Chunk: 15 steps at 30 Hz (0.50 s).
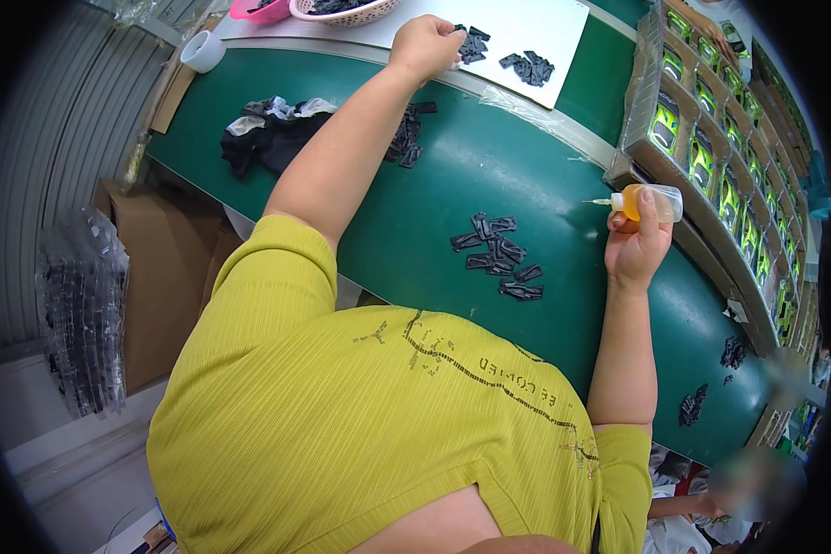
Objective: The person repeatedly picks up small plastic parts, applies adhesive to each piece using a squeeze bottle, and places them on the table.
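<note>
My left hand reaches to the far white board, its fingers pinched together beside a small pile of black plastic pieces. What sits between those fingertips, if anything, is hidden. Wrapped in my right hand is a clear squeeze bottle with orange-yellow liquid and a thin needle tip pointing left. A second pile of black pieces lies on the board, farther right. Loose black pieces are scattered on the green table between my arms, and more pieces lie just right of my left forearm.
A white board covers part of the green table. A pink basin and a pale basket stand at the far left, near a white roll. Black cloth lies left. Trays of green-black items line the right.
</note>
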Tool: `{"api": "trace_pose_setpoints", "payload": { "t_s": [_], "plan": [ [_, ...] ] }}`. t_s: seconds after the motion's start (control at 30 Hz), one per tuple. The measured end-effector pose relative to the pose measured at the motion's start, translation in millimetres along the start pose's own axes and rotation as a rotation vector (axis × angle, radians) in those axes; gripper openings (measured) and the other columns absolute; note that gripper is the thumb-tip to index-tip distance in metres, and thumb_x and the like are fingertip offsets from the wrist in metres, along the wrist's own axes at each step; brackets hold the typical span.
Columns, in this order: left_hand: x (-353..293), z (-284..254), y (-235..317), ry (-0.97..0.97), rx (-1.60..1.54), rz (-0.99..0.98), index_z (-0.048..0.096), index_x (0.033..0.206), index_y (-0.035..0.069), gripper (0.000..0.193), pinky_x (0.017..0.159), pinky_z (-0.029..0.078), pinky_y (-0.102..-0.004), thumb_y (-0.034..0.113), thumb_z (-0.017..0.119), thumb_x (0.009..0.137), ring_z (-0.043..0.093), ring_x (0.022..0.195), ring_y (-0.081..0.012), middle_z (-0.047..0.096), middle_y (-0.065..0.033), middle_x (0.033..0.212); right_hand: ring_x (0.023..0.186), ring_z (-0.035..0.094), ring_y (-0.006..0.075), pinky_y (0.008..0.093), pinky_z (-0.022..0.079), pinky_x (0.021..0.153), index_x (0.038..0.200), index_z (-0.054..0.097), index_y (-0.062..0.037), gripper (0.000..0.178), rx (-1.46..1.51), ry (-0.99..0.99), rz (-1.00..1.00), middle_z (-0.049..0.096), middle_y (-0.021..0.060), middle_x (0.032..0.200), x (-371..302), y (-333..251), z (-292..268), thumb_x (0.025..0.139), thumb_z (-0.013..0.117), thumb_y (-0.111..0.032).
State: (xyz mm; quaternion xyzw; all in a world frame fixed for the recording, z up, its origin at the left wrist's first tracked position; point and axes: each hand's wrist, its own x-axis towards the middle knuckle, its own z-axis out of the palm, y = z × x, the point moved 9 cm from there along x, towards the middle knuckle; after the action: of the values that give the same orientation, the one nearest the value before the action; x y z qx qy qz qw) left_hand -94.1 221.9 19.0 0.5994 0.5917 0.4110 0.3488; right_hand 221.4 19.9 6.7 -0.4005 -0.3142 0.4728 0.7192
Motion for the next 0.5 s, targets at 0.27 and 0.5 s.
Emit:
{"api": "trace_pose_setpoints", "payload": {
  "t_s": [0.27,0.5],
  "plan": [
    [-51,-12,1,-0.312,0.744,0.092,0.065,0.089,0.005,0.027,0.067,0.049,-0.0356,0.020,0.073,0.069,0.062,0.074,-0.0221,0.066,-0.0094,0.081,0.059,0.052,0.0112,0.0223,0.041,0.049,0.094,0.055,-0.0062,0.013,-0.009,-0.004,0.000,0.060,0.0051,0.082,2,-1,3,0.087,0.061,-0.015],
    [-55,-7,-8,-0.365,0.748,0.079,0.064,0.087,0.006,0.028,0.072,0.048,-0.0372,0.026,0.073,0.069,0.063,0.082,-0.0273,0.065,-0.0123,0.085,0.054,0.054,0.0082,0.0195,0.043,0.042,0.089,0.057,-0.0080,0.010,0.006,0.024,-0.017,0.061,0.0024,0.076,2,4,-5,0.083,0.064,-0.011]
  ]
}}
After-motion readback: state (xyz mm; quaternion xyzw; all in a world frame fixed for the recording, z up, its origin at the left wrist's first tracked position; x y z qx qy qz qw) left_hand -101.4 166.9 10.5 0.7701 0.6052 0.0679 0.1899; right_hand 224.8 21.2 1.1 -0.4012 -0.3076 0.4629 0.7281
